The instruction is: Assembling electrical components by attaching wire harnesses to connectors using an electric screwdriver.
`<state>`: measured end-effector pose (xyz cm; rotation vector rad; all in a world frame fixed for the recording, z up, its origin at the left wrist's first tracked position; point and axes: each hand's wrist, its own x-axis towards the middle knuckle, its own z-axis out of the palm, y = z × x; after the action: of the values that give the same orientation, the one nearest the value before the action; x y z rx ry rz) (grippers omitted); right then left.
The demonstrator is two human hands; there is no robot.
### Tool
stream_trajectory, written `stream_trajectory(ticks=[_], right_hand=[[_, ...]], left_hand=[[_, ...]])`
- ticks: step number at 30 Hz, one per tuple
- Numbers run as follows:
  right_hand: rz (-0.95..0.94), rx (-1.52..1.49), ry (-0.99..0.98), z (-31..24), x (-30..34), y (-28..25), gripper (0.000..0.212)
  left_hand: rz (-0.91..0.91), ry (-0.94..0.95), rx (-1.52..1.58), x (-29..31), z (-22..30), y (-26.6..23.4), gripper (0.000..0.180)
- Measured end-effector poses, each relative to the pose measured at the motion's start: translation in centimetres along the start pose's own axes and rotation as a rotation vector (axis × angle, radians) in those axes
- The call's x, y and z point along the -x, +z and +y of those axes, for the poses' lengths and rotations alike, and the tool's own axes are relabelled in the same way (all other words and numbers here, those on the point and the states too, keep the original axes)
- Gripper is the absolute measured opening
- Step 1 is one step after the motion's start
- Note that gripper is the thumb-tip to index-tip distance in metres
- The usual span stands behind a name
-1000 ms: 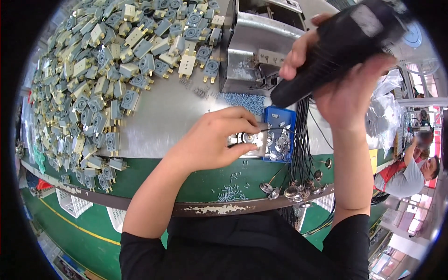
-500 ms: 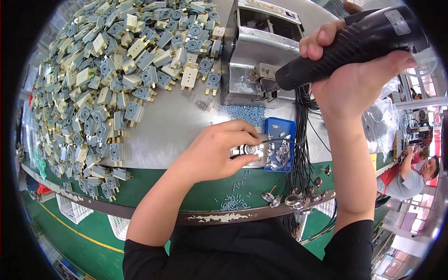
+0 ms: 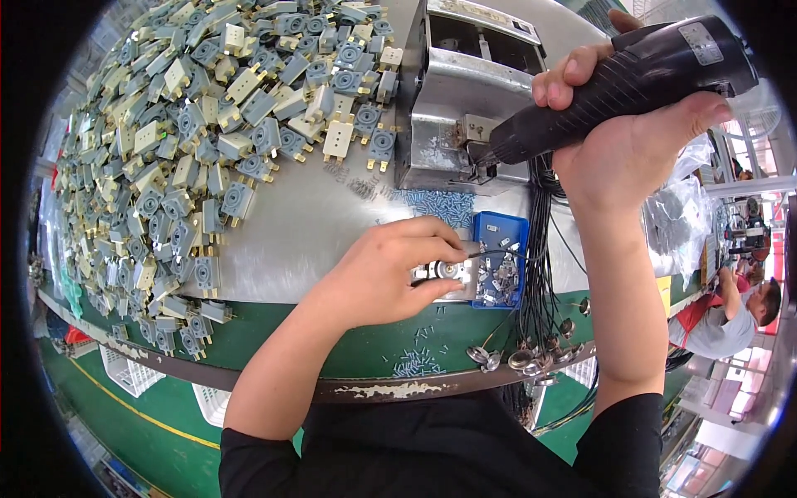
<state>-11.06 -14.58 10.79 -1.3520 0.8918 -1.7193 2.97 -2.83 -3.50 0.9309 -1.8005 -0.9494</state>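
Note:
My right hand (image 3: 614,166) is wrapped round a black electric screwdriver (image 3: 606,95), holding it tilted with its nose down at the outlet of a metal screw feeder (image 3: 473,83). The tip lies close to the feeder's small block; whether it touches a screw I cannot make out. On the bench, my left hand (image 3: 382,270) pinches a small metal part with a round dark-rimmed centre (image 3: 449,270) between thumb and fingers. A black cable (image 3: 496,252) runs from beside those fingertips across a blue tray (image 3: 524,241) of small metal clips. The fingers hide some of the part.
A large heap of grey and cream switch housings (image 3: 174,166) covers the left side. Loose screws (image 3: 440,206) lie below the feeder, and more screws (image 3: 415,363) near the front edge. Black cables with round metal ends (image 3: 523,358) hang at right. A co-worker (image 3: 726,319) sits beyond.
The screwdriver and my right hand have shifted slightly down, its nose nearer the feeder outlet. My left hand keeps its pinch on the part. The co-worker's head has turned.

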Motion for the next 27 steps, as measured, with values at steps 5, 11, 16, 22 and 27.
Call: stream_trajectory(ticks=[5, 11, 16, 22, 27], right_hand=[[-0.048, -0.010, 0.024, -0.1, 0.2, 0.2, 0.093], [-0.025, 0.015, 0.073, -0.7, 0.6, 0.4, 0.095], [-0.290, -0.106, 0.070, 0.3, -1.6, -2.9, 0.122], [-0.259, -0.048, 0.053, 0.5, -1.4, -2.9, 0.123], [-0.265, -0.077, 0.082, -0.3, -1.2, -3.3, 0.120]], left_hand=[[0.002, -0.009, 0.001, -0.1, 0.2, 0.0, 0.025], [-0.018, -0.042, 0.029, 0.0, 0.5, -0.3, 0.029], [-0.019, -0.039, 0.029, -0.2, 0.6, -0.3, 0.029], [-0.012, -0.055, 0.036, -0.1, 0.6, -0.2, 0.029], [-0.025, -0.066, 0.040, 0.0, 0.8, -0.2, 0.031]])
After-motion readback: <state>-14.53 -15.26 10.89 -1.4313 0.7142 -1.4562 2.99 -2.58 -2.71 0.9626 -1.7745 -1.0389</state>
